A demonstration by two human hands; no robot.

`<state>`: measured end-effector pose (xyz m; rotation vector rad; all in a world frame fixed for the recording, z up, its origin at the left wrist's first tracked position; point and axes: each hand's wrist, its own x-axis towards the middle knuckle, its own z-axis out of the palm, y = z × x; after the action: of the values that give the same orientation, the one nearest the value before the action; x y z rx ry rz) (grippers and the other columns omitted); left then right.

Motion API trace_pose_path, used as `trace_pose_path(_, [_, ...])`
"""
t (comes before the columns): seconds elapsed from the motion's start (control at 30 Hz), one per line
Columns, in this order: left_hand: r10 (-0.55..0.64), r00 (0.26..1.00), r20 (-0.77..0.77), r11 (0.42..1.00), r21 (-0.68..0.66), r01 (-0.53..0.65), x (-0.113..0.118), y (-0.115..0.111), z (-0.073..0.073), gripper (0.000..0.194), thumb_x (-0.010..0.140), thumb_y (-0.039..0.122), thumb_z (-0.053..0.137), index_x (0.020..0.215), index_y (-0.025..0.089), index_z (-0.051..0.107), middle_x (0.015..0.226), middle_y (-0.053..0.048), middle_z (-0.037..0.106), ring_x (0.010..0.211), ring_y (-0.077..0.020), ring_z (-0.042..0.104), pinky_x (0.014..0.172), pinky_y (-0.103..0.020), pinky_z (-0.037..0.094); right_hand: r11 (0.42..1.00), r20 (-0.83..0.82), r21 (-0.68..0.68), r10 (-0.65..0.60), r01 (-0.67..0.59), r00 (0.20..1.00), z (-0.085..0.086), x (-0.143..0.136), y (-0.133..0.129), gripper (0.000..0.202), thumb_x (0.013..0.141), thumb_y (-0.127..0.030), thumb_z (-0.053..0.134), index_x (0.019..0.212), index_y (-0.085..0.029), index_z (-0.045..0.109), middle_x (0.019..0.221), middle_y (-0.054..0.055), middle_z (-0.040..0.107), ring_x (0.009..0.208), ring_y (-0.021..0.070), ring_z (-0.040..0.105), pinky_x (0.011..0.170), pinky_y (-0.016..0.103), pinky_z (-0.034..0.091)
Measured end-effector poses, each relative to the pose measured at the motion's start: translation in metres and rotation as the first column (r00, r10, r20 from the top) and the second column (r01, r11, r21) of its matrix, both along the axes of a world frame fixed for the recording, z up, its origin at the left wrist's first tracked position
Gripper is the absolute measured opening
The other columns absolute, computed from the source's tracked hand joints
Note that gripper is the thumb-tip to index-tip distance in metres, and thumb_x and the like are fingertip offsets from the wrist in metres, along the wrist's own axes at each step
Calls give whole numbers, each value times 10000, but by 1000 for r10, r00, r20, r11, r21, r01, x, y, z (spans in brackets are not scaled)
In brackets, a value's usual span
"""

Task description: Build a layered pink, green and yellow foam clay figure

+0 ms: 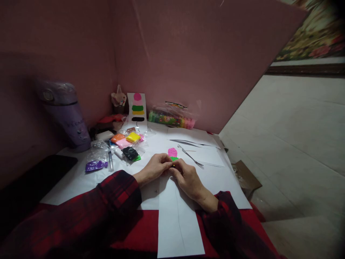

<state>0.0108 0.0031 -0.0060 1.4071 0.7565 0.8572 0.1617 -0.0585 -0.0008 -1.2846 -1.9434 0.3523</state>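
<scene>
A long white paper strip [176, 219] lies lengthwise in front of me and hangs over the table's near edge, with a thin line drawn down it. Near its far end is a round pink clay patch [172, 152], with green clay [174, 158] just below. My left hand [157, 166] and my right hand [189, 180] meet over the strip below the green, fingertips closed together. A speck of yellow clay [174, 165] shows between the fingertips; the rest is hidden by fingers. A metal fork [192, 157] lies to the right, beside a thin stick [188, 150].
A sample strip [138, 112] with pink, green, yellow and black patches leans at the back. Bagged clay packets [130, 153] are at left, beside a purple bottle [71, 122] and a dark flat object [40, 176]. Wrapped coloured sticks [172, 118] lie along the wall.
</scene>
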Motion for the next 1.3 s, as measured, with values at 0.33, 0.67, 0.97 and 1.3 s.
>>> trace_pose_path(0.33, [-3,1000,-1,1000,9,3,0,-1,1,309,668,391,725,713,123,577,469,41,503,409,-81,440,420,-202,293,1000,10,20,11,-11,1000,-2,1,1,74,922,-187,517,945,-208,585,800,24,687,674,176,634,633,275,473])
trace_pose_path(0.67, [-19,999,28,1000,-20,19,0,-2,3,336,653,410,739,717,124,575,471,43,504,412,-74,429,421,-201,301,999,16,40,-4,4,1000,-3,1,1,96,923,-184,520,958,-210,606,830,27,694,685,173,638,615,264,464])
trace_pose_path(0.97, [-27,999,33,999,-18,28,0,-1,0,362,654,437,731,735,122,571,480,43,506,417,-76,434,418,-203,312,998,23,57,-18,16,1000,-4,3,2,111,916,-171,519,955,-212,614,841,31,697,700,176,639,612,263,466])
trace_pose_path(1.3, [-34,999,36,999,-24,35,-1,-1,2,366,640,435,745,734,125,575,493,36,520,425,-83,447,429,-209,320,998,26,58,-25,24,999,-4,2,2,122,915,-161,517,958,-205,623,841,32,690,704,176,629,616,264,455])
